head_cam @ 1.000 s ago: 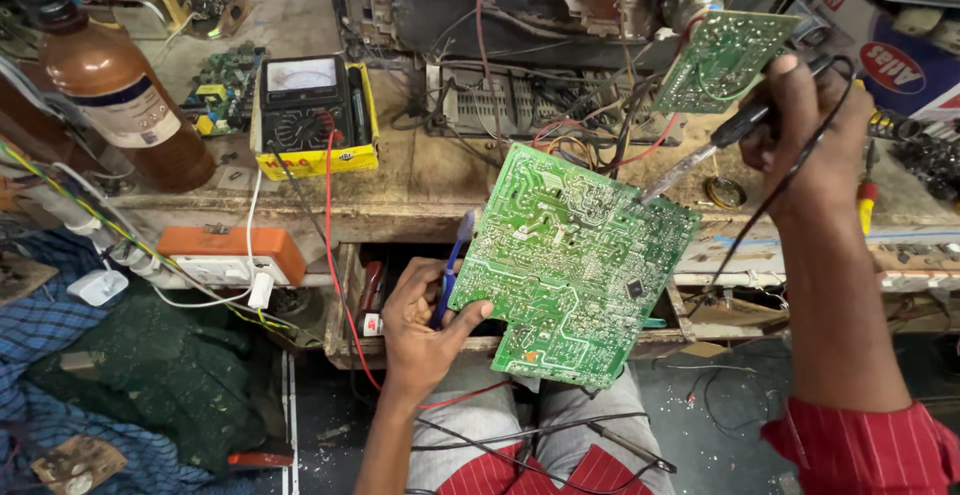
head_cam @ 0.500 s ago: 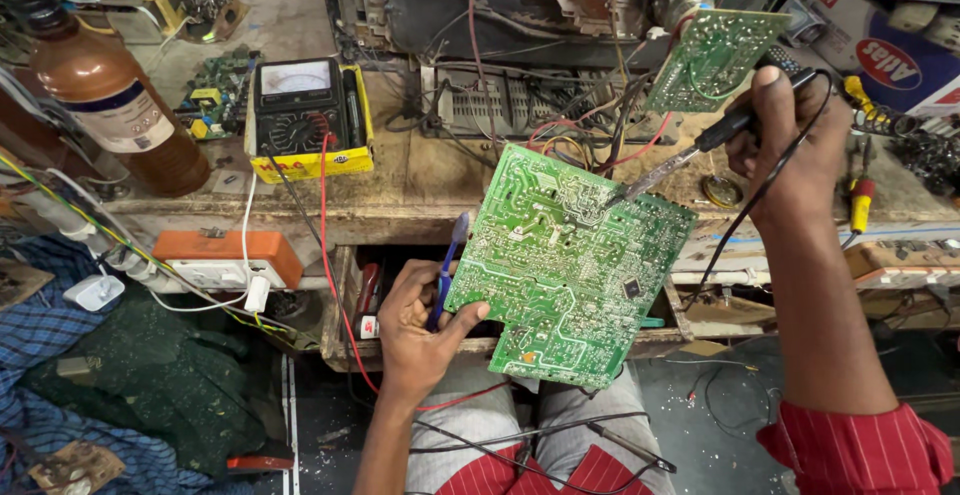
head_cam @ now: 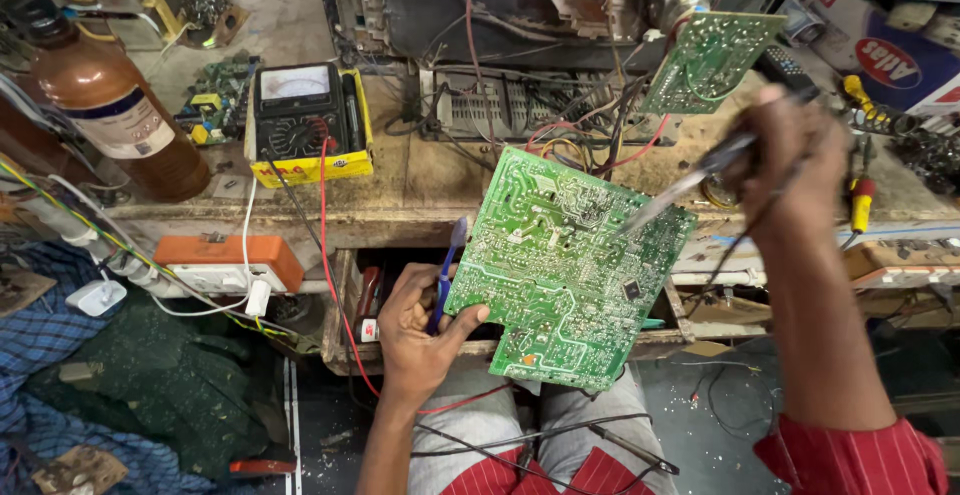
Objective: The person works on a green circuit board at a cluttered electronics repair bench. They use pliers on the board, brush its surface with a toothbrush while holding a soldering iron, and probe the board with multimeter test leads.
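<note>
Nearest, left hand [head_cam: 420,330] pinching the near-left edge of a large green printed circuit board [head_cam: 560,265] over the lap, blue-handled brush [head_cam: 445,273] tucked alongside. Farther right, right hand [head_cam: 790,160] wrapped round a thin metal-tipped soldering iron [head_cam: 680,187], tip on the board's far-right area. Joint work seemingly mid-way; exact contact point blurred, solder unseen, right forearm partly cut off.

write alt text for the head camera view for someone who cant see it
A person's left hand holds a green circuit board and a blue toothbrush, while the right hand points a soldering iron at the board's upper right. Behind them, a cluttered workbench carries a yellow meter and a brown bottle.
</note>
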